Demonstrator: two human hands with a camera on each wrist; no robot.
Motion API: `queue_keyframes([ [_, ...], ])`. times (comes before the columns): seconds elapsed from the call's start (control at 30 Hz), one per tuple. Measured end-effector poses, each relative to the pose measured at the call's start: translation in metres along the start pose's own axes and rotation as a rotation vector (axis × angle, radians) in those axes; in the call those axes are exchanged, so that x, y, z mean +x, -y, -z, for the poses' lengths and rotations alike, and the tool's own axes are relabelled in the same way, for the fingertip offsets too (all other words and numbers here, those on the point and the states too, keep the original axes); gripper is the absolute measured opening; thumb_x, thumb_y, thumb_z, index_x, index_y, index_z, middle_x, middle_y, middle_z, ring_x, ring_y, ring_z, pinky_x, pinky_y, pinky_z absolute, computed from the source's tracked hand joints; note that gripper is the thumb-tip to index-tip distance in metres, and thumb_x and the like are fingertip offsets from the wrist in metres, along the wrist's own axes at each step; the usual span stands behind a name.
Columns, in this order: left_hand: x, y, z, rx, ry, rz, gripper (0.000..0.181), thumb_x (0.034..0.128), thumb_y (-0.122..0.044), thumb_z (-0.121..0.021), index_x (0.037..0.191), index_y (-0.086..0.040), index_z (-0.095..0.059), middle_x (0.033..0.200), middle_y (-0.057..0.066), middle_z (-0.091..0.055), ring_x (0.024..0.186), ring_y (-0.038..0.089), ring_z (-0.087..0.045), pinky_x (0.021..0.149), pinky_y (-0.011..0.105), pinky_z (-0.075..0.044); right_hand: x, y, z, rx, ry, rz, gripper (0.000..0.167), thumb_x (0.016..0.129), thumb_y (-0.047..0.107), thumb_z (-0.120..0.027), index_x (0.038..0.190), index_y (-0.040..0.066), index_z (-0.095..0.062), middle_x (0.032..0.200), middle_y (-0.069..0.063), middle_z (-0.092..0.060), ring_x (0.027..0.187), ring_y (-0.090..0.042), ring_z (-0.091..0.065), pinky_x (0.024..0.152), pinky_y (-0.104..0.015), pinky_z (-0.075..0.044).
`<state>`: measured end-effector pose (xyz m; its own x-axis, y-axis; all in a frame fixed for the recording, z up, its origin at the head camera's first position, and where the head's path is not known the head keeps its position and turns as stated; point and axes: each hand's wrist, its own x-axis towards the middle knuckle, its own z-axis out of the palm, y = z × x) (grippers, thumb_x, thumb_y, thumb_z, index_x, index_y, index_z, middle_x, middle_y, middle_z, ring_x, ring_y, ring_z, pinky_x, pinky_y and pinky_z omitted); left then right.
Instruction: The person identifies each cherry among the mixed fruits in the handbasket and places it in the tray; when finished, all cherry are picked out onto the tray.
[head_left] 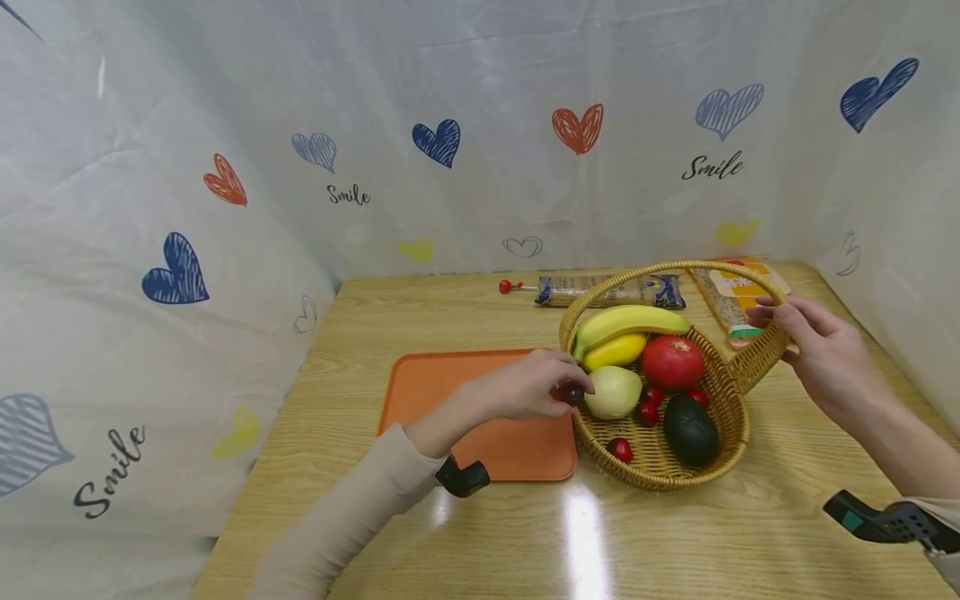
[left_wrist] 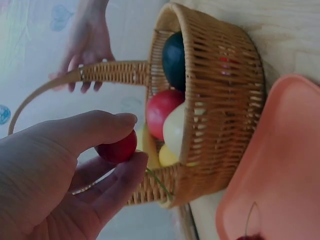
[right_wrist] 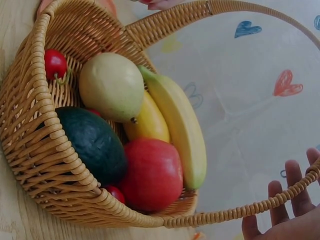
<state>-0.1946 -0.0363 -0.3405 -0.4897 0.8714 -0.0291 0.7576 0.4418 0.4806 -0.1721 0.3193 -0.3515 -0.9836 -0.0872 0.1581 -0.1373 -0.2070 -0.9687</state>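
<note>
My left hand (head_left: 536, 385) pinches a dark red cherry (left_wrist: 119, 148) between thumb and fingertips, its green stem hanging down, beside the near-left rim of a wicker basket (left_wrist: 222, 100). The basket's tall arched handle (head_left: 759, 360) is held on its right side by my right hand (head_left: 832, 354), thumb in front and fingers behind. Inside lie a banana (right_wrist: 177, 125), a smaller yellow fruit (head_left: 615, 352), a pale green round fruit (right_wrist: 111, 86), a red pomegranate (head_left: 672, 363), a dark green avocado (head_left: 691, 431) and several cherries (head_left: 620, 449).
An orange tray (head_left: 420, 392) lies left of the basket, partly under my left arm; another cherry (left_wrist: 249, 237) shows on it. Behind the basket are a long clear packet (head_left: 611, 291), a red-ended stick (head_left: 507, 287) and an orange packet (head_left: 738, 292). Heart-printed curtains surround the table.
</note>
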Motion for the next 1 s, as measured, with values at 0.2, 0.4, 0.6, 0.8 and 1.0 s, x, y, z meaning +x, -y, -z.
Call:
queue_keyframes([
  [0.2, -0.008, 0.011, 0.004, -0.032, -0.031, 0.039, 0.027, 0.0851, -0.005, -0.065, 0.112, -0.005, -0.066, 0.105, 0.002, -0.058, 0.084, 0.007, -0.053, 0.071, 0.015, -0.044, 0.000, 0.001, -0.001, -0.001, -0.010, -0.001, 0.017, 0.099, 0.017, -0.048, 0.103, 0.005, -0.059, 0.106, 0.003, -0.065, 0.105, -0.003, -0.057, 0.075, -0.017, -0.043],
  [0.4, -0.017, 0.027, 0.005, 0.009, -0.062, 0.059, 0.026, 0.0846, -0.005, -0.065, 0.110, -0.009, -0.067, 0.101, 0.001, -0.058, 0.084, 0.009, -0.052, 0.073, 0.021, -0.044, 0.000, 0.001, -0.002, -0.009, -0.021, 0.000, 0.016, 0.099, 0.016, -0.048, 0.102, 0.006, -0.060, 0.105, 0.003, -0.065, 0.105, -0.004, -0.057, 0.075, -0.017, -0.044],
  [0.6, -0.029, 0.052, 0.004, 0.017, -0.092, 0.243, 0.029, 0.0879, -0.009, -0.066, 0.117, -0.012, -0.064, 0.109, 0.002, -0.058, 0.092, 0.013, -0.053, 0.078, 0.025, -0.045, 0.001, 0.001, -0.003, 0.008, -0.018, -0.002, 0.016, 0.099, 0.015, -0.048, 0.103, 0.005, -0.060, 0.106, 0.003, -0.065, 0.104, -0.004, -0.058, 0.076, -0.016, -0.044],
  [0.8, -0.039, 0.080, 0.003, 0.039, -0.143, 0.339, 0.031, 0.0881, -0.008, -0.066, 0.119, -0.008, -0.063, 0.111, 0.004, -0.059, 0.094, 0.017, -0.054, 0.082, 0.031, -0.046, 0.001, 0.002, -0.002, 0.017, -0.003, 0.000, 0.017, 0.099, 0.015, -0.047, 0.103, 0.004, -0.059, 0.106, 0.002, -0.066, 0.103, -0.004, -0.059, 0.076, -0.017, -0.044],
  [1.0, -0.052, 0.105, -0.002, 0.052, -0.186, 0.379, 0.030, 0.0865, -0.003, -0.066, 0.116, -0.002, -0.064, 0.108, 0.009, -0.060, 0.094, 0.022, -0.056, 0.084, 0.036, -0.047, 0.001, 0.000, -0.001, 0.025, 0.011, 0.000, 0.018, 0.099, 0.015, -0.047, 0.107, 0.003, -0.058, 0.105, 0.001, -0.066, 0.103, -0.004, -0.059, 0.076, -0.016, -0.044],
])
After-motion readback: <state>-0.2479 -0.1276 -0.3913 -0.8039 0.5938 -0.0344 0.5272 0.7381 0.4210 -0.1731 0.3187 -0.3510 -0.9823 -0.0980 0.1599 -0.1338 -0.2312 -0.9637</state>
